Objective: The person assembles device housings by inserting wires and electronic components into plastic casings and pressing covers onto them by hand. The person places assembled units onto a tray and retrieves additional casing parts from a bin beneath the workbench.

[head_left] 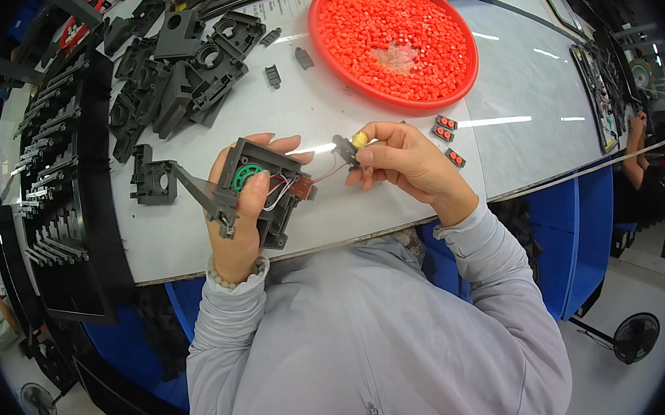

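My left hand (234, 236) is wrapped round a dark grey plastic housing (275, 227), its thumb lying over the inner side. Inside the housing sits a green round part (245, 175), with white and red wires (286, 186) beside a small reddish-brown piece (301, 188). Between thumb and fingers of my right hand (409, 158) is a small dark plastic part (344, 150) with a yellowish knob (359, 139). Thin reddish wires run from it to the housing, the two held apart. A grey bracket-like part (209, 194) slants across in front of my left wrist.
A round red tray (316, 39) full of small red pieces stands at the far middle. Grey housings (178, 71) are piled far left, beside a black rack (103, 251) of parts. Small red-buttoned parts (446, 128) lie right of my right hand. Another person (654, 171) is at far right.
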`<state>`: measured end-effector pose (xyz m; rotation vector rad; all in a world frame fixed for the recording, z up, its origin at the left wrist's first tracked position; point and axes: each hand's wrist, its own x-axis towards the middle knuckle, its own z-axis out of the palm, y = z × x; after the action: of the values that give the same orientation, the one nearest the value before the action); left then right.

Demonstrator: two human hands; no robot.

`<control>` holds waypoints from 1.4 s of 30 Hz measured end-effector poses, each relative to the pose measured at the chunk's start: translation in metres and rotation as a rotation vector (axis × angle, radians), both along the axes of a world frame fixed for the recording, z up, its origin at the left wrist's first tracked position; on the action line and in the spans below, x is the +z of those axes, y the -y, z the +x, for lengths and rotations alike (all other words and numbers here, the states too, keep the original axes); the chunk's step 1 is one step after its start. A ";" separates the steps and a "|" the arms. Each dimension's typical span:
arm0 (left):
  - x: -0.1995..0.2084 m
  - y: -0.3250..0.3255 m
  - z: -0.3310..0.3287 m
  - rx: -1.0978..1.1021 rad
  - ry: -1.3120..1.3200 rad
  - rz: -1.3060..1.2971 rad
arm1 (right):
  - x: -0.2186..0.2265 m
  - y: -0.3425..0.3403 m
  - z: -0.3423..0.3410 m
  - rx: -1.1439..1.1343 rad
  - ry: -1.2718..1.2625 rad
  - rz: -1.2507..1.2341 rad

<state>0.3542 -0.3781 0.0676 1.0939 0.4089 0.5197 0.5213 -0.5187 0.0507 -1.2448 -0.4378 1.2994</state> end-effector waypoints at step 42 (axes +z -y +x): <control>-0.016 0.023 0.010 0.199 0.098 0.144 | -0.009 -0.015 -0.064 0.036 -0.221 0.195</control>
<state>0.3644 -0.4013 0.0519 1.1670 0.4008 0.7855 0.4577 -0.5038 0.0421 -0.9240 -0.4185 1.3730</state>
